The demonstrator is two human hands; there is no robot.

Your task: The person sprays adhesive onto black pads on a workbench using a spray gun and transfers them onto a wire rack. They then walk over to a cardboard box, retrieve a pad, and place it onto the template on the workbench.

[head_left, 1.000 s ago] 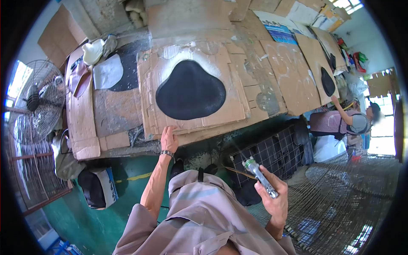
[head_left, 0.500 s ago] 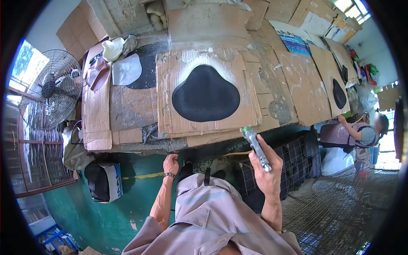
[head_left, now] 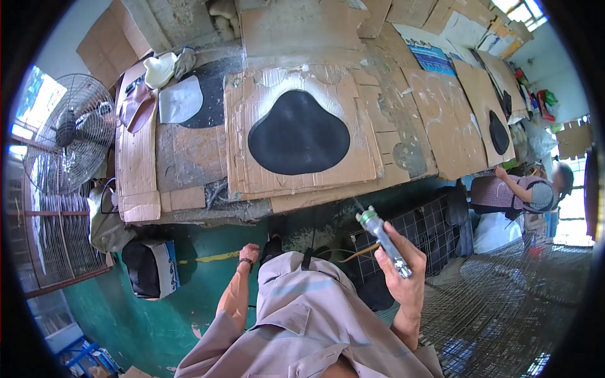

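Observation:
My right hand (head_left: 406,264) is wrapped round a silvery spray gun (head_left: 386,242) with a green ring near its nozzle, held right of my body below the table's front edge. A thin streak shows at the nozzle. My left hand (head_left: 249,253) hangs below the table edge with its fingers curled in, and whether anything is inside cannot be seen. On the cardboard sheet (head_left: 239,173) lies a black rounded three-lobed pad (head_left: 299,135), with white residue around its upper edge. Neither hand touches the pad.
A wire fan (head_left: 66,132) stands at the left. A box with black pads (head_left: 148,269) sits on the green floor. Below the table at right is a wire-grid crate (head_left: 416,236). Another person (head_left: 535,192) works at the right end, near a black pad (head_left: 498,132). Wire mesh (head_left: 504,302) fills the lower right.
My left hand has left the table's front edge and dropped toward my body. The spray gun rose toward the cardboard, then came back down. The view has shifted.

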